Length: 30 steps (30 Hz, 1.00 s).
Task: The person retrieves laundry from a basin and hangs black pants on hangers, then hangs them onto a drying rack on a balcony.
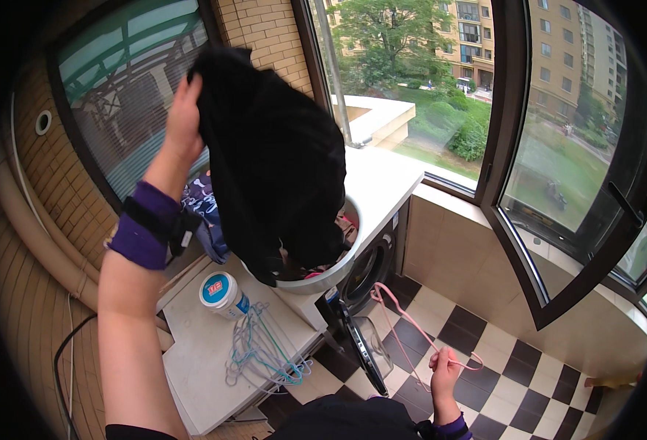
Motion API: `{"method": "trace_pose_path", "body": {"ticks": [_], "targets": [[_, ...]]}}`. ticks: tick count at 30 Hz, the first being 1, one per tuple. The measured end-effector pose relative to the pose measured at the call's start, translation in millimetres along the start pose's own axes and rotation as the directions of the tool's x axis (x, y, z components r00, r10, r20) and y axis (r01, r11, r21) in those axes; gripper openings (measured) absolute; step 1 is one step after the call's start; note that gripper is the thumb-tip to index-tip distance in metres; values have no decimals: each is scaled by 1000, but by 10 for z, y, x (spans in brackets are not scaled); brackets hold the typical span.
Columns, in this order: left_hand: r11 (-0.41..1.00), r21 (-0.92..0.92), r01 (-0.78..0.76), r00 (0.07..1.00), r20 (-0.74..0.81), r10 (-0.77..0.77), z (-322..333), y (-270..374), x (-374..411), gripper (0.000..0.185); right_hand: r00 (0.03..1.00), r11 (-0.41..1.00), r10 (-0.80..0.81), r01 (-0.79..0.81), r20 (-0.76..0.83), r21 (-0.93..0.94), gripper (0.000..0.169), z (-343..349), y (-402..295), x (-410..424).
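My left hand [187,118] is raised and grips a black cloth garment [279,159] by its upper edge. The garment hangs down over a round white basin [323,283], hiding much of it; pink and brownish fabrics show inside. In my right hand [445,366], low at the right, is a pink clothes hanger [408,316], held near its hook above the tiled floor. A pile of wire hangers [263,352], grey and green, lies on the lower white counter [191,352]. Beside them stands a white tub with a blue lid [224,294].
A front-loading washing machine [371,264] sits under the white countertop [378,170], its round door [367,346] swung open over the checkered floor. Dark patterned clothing [205,206] lies behind the basin. An open window sash [565,165] juts inward at the right. Pipes [43,236] run along the left wall.
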<state>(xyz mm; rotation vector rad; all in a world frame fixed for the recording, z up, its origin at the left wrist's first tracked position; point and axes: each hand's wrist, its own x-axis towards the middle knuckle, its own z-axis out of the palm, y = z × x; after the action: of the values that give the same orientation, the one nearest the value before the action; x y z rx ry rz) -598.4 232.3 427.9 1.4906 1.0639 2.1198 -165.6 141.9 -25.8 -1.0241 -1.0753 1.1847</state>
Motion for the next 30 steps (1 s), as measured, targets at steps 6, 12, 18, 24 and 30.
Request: {"method": "trace_pose_path", "body": {"ticks": [6,12,18,24,30], "targets": [[997,-80,17,887,462,22,321,1042,104,42,998,999,9,-6,-68,42,37,-108,-209,-21],[951,-228,207,767,642,-13,989,1013,-843,37,965,989,-50,84,-259,124,33,-534,-497,-216],[681,-226,696,556,771,-312,1090,187,-2401,48,958,984,-176,162,-226,-78,15,-897,-980,-799],[286,-294,912,367,896,-250,1032,-284,-3689,24,965,814,-256,182,-59,-552,59,-1079,-965,-1586],[179,-272,945,318,892,-322,1053,-164,-4192,17,997,782,47,-71,-55,-619,53,-1353,-779,-2007]]}}
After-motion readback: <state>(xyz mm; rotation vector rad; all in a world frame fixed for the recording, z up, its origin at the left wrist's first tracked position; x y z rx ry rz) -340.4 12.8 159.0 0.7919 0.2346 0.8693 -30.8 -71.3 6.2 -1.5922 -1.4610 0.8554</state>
